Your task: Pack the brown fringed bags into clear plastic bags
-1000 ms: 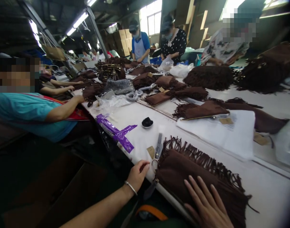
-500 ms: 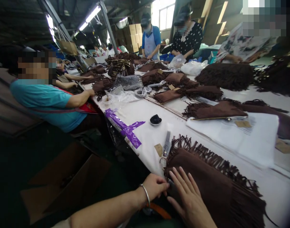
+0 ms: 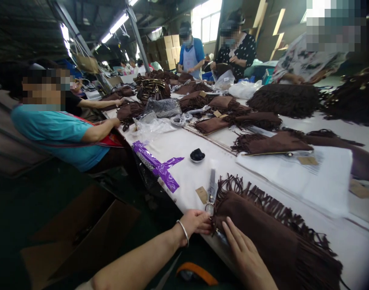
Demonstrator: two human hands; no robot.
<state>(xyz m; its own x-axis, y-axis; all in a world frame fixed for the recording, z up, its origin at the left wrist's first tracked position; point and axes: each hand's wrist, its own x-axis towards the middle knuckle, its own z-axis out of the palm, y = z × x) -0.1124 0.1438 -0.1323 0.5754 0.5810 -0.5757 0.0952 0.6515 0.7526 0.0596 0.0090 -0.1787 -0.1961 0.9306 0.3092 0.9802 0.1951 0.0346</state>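
Left hand (image 3: 195, 224) has been shifted up to the left end of the brown fringed bag (image 3: 263, 229), just beside the metal ring (image 3: 209, 204); half a second ago it was placed lower, at the bag's near edge. So that end corner is, as judged, what's being worked on now. Left fingers are drawn narrow there (whether anything is pinched cannot be told). Right hand (image 3: 249, 255) is laid open on the bag, set slightly nearer than before, fingers less spread. A glossy bit (image 3: 221, 235) is seen between the hands, too blurred to name. Bag is hardly moved: near right on the white table (image 3: 182, 141), loose fringe along its far side. Kraft tag (image 3: 201, 195) and grey strap (image 3: 212, 187) are left lying beyond the ring. Far side: a brown piece (image 3: 225, 69) is now held higher by the polka-dot-sleeved worker (image 3: 248, 46).
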